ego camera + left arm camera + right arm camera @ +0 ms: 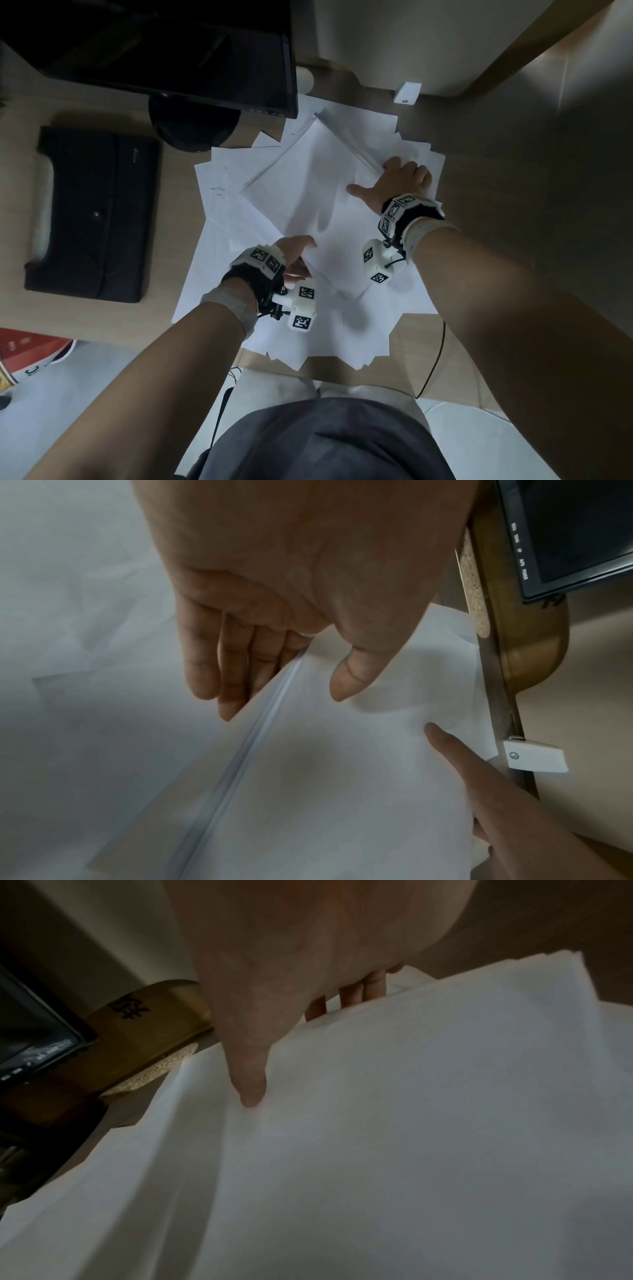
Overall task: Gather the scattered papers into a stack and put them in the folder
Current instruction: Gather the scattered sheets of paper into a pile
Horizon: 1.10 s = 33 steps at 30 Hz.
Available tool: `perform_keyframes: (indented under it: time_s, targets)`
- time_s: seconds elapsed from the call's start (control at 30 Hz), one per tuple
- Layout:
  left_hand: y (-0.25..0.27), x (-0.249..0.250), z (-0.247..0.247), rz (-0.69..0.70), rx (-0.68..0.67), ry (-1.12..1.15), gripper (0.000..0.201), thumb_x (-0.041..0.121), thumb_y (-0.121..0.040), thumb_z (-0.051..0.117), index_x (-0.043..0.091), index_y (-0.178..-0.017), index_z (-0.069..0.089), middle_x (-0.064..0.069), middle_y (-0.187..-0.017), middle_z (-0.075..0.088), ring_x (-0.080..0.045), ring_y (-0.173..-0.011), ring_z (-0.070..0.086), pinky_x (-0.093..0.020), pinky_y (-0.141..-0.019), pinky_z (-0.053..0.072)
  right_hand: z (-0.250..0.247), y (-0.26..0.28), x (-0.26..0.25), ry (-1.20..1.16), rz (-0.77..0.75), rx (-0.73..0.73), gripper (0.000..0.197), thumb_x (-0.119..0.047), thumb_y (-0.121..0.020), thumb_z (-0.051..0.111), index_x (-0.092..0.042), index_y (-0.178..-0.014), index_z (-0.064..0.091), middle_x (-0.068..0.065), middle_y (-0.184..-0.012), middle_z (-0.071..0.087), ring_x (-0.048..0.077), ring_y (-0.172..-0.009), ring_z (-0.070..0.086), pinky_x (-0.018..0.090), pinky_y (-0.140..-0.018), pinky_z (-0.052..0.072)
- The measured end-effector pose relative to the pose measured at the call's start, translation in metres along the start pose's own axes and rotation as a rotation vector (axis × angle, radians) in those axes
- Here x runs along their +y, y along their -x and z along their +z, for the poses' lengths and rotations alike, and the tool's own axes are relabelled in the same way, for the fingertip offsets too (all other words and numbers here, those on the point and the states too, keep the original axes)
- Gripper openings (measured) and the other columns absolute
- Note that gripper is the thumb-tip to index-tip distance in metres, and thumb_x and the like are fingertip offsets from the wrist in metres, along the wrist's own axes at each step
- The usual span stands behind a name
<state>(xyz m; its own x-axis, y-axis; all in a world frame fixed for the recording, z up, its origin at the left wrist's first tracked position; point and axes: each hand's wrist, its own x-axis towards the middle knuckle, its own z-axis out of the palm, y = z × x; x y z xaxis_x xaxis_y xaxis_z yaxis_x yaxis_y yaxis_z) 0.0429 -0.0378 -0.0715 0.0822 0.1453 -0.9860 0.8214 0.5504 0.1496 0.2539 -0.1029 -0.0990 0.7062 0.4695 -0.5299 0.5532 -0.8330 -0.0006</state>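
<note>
Several white papers (219,192) lie fanned over the wooden desk (102,318). On top of them, turned diagonally, sits a clear folder (308,192) with white sheets showing through it. My left hand (298,260) pinches its near corner: the thumb lies on top and the fingers (229,696) reach under the folder's clear edge strip (246,750). My right hand (400,178) grips the far right edge. Its fingers curl over that edge while the thumb (251,1085) presses flat on the top sheet (377,1123).
A black monitor (171,51) on a round foot stands at the back left. A black zip case (92,212) lies on the left of the desk. A small white bracket (407,92) sits at the back. A thin cable (438,359) hangs off the front edge.
</note>
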Motion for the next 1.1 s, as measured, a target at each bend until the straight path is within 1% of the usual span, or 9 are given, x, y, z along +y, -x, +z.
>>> perform_keyframes:
  time_s: [0.13, 0.27, 0.37, 0.47, 0.6, 0.7, 0.8, 0.93, 1.1]
  targets:
    - [-0.005, -0.003, -0.001, 0.000, 0.008, 0.030, 0.043, 0.039, -0.072, 0.065, 0.006, -0.099, 0.063, -0.013, -0.086, 0.068, -0.029, -0.079, 0.069, -0.041, -0.090, 0.055, -0.008, 0.006, 0.000, 0.022, -0.050, -0.051, 0.090, -0.081, -0.072, 0.049, -0.013, -0.130, 0.048, 0.015, -0.130, 0.050, 0.037, -0.121, 0.045, 0.048, -0.103, 0.033]
    - [-0.012, -0.010, -0.001, 0.002, 0.046, 0.069, 0.049, 0.040, -0.064, 0.070, 0.007, -0.100, 0.064, -0.014, -0.097, 0.068, -0.027, -0.087, 0.068, -0.034, -0.071, 0.058, -0.013, 0.014, 0.008, -0.250, -0.073, -0.183, 0.072, -0.054, -0.080, 0.070, -0.011, -0.132, 0.046, 0.011, -0.129, 0.059, 0.033, -0.115, 0.057, 0.041, -0.094, 0.046]
    - [-0.017, -0.013, -0.001, 0.036, 0.115, 0.099, 0.050, 0.036, -0.063, 0.070, 0.007, -0.103, 0.066, -0.016, -0.108, 0.067, -0.035, -0.103, 0.066, -0.041, -0.079, 0.059, -0.012, 0.024, 0.021, -0.311, -0.051, -0.252, 0.073, -0.055, -0.072, 0.078, -0.009, -0.123, 0.051, 0.009, -0.118, 0.063, 0.030, -0.101, 0.061, 0.033, -0.080, 0.050]
    - [-0.006, -0.009, 0.001, 0.133, 0.246, 0.050, 0.049, 0.031, -0.076, 0.066, 0.002, -0.116, 0.062, -0.018, -0.112, 0.065, -0.030, -0.091, 0.059, -0.039, -0.088, 0.052, -0.010, 0.043, 0.039, -0.387, 0.003, -0.358, 0.084, -0.057, -0.066, 0.080, -0.006, -0.127, 0.052, 0.011, -0.123, 0.062, 0.029, -0.105, 0.061, 0.034, -0.086, 0.053]
    - [-0.002, -0.008, 0.003, 0.267, 0.341, -0.102, 0.042, 0.025, -0.091, 0.058, 0.000, -0.125, 0.058, -0.021, -0.128, 0.059, -0.021, -0.092, 0.048, -0.032, -0.085, 0.042, 0.014, 0.083, 0.059, -0.544, 0.066, -0.460, 0.094, -0.068, -0.085, 0.054, -0.002, -0.147, 0.032, 0.015, -0.150, 0.040, 0.032, -0.133, 0.044, 0.036, -0.103, 0.038]
    - [0.000, -0.021, -0.001, 0.279, 0.378, -0.185, 0.038, 0.028, -0.093, 0.052, 0.004, -0.121, 0.060, -0.015, -0.116, 0.063, -0.024, -0.091, 0.053, -0.030, -0.086, 0.042, 0.037, 0.102, 0.074, -0.641, 0.161, -0.285, 0.052, -0.043, -0.102, 0.035, -0.004, -0.133, 0.051, 0.017, -0.137, 0.054, 0.034, -0.121, 0.053, 0.031, -0.089, 0.039]
    - [-0.003, -0.035, -0.007, 0.210, 0.389, -0.191, 0.043, 0.034, -0.087, 0.046, 0.011, -0.120, 0.059, -0.009, -0.117, 0.063, -0.032, -0.102, 0.059, -0.039, -0.098, 0.045, 0.050, 0.118, 0.093, -0.600, 0.167, -0.215, 0.032, -0.026, -0.100, 0.045, -0.012, -0.121, 0.064, 0.011, -0.122, 0.065, 0.032, -0.112, 0.059, 0.027, -0.084, 0.042]
    - [-0.011, -0.053, -0.008, 0.164, 0.386, -0.176, 0.052, 0.039, -0.083, 0.047, 0.016, -0.130, 0.055, -0.008, -0.130, 0.059, -0.033, -0.111, 0.058, -0.038, -0.103, 0.044, 0.059, 0.131, 0.094, -0.605, 0.158, -0.320, 0.022, -0.020, -0.096, 0.052, -0.013, -0.105, 0.070, 0.009, -0.104, 0.070, 0.029, -0.094, 0.064, 0.023, -0.074, 0.044]
    - [0.000, -0.057, 0.010, 0.201, 0.410, -0.295, 0.039, 0.021, -0.098, 0.047, -0.001, -0.130, 0.054, -0.020, -0.133, 0.056, -0.035, -0.122, 0.053, -0.035, -0.097, 0.043, 0.057, 0.134, 0.079, -0.719, 0.263, -0.376, 0.038, -0.025, -0.100, 0.035, 0.001, -0.114, 0.060, 0.021, -0.115, 0.060, 0.035, -0.104, 0.058, 0.035, -0.085, 0.046]
